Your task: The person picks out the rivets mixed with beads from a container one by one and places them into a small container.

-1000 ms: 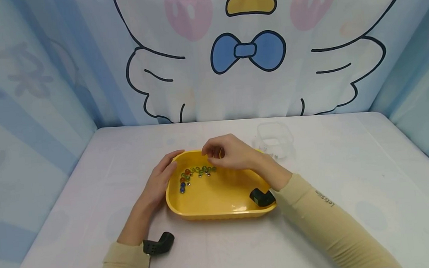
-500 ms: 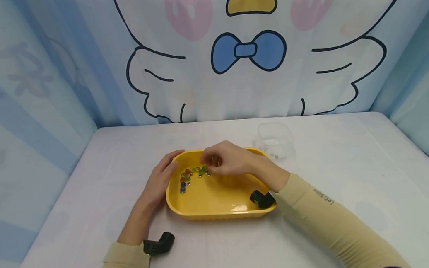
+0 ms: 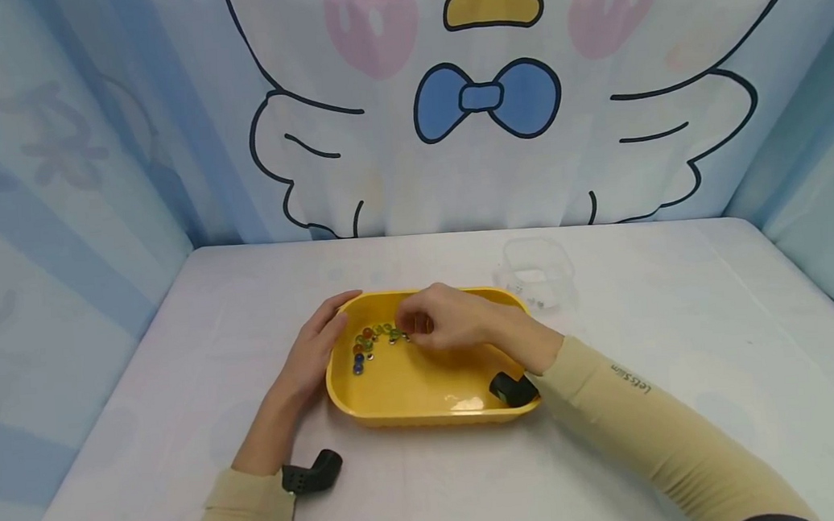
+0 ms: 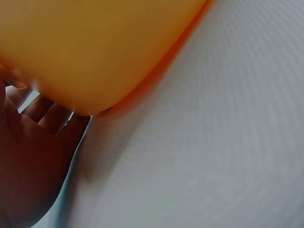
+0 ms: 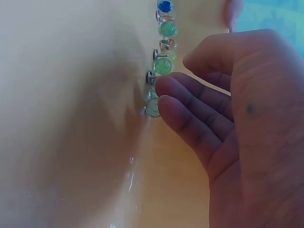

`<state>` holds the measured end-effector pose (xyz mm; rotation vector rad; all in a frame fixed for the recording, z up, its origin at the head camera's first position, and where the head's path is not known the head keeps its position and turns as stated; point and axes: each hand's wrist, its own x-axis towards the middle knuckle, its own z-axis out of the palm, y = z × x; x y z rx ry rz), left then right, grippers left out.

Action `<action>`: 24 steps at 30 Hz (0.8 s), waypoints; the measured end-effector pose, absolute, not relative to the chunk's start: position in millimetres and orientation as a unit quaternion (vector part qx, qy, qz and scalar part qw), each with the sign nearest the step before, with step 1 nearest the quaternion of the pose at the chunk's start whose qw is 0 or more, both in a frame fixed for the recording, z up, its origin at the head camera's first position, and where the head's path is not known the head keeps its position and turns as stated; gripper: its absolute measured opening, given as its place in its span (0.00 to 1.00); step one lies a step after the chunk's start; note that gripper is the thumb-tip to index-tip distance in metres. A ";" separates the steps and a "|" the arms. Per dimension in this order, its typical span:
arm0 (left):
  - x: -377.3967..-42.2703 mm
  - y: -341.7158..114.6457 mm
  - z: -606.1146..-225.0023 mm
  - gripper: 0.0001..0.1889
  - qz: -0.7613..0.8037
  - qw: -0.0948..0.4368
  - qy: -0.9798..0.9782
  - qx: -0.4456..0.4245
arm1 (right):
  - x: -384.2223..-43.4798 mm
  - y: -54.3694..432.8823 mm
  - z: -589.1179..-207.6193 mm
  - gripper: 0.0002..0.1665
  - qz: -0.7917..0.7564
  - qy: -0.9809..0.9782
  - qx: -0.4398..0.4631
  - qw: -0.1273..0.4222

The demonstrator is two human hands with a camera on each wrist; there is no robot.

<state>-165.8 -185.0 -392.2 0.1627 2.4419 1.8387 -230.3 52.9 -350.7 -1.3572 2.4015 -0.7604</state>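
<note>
A yellow tray (image 3: 426, 385) stands on the table. In the head view my left hand (image 3: 315, 344) grips its left end, thumb at the rim and fingers along the outer wall; the left wrist view shows the fingers (image 4: 47, 114) against that wall. Inside, green marbles (image 5: 164, 65), orange ones and blue marbles (image 3: 358, 363) lie in a curved row along the far-left wall. Small silver stud-like pieces (image 5: 151, 77) lie beside them. My right hand (image 3: 453, 316) is low in the tray, spread fingertips right at a pale green marble (image 5: 153, 108) at the row's right end.
A clear plastic container (image 3: 537, 272) with small pieces in it stands behind the tray's right corner. A black wrist camera (image 3: 513, 389) on the right wrist overlaps the tray's near-right corner. A patterned curtain (image 3: 490, 166) hangs behind the white table (image 3: 669, 340).
My right hand has come down into the tray, nearer to the marbles. The marble formerly visible at the row's right end is now behind it in the head view. My left hand stays put.
</note>
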 end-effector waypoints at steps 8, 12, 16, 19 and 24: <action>-165.4 -184.0 -391.5 0.23 0.603 0.041 0.795 0.052 | -229.4 50.9 -352.9 0.10 -0.245 0.830 -0.483 0.133; -165.6 -183.6 -391.9 0.23 0.602 0.040 0.796 0.052 | -229.3 50.7 -353.6 0.10 -0.239 0.830 -0.489 0.127; -165.3 -183.6 -392.3 0.22 0.603 0.042 0.795 0.050 | -229.2 50.6 -353.9 0.09 -0.232 0.833 -0.488 0.116; -165.3 -183.8 -392.2 0.23 0.606 0.043 0.793 0.050 | -228.9 50.4 -353.1 0.10 -0.227 0.836 -0.487 0.114; -165.4 -183.3 -390.9 0.23 0.612 0.046 0.788 0.045 | -228.4 48.6 -353.3 0.11 -0.217 0.834 -0.493 0.121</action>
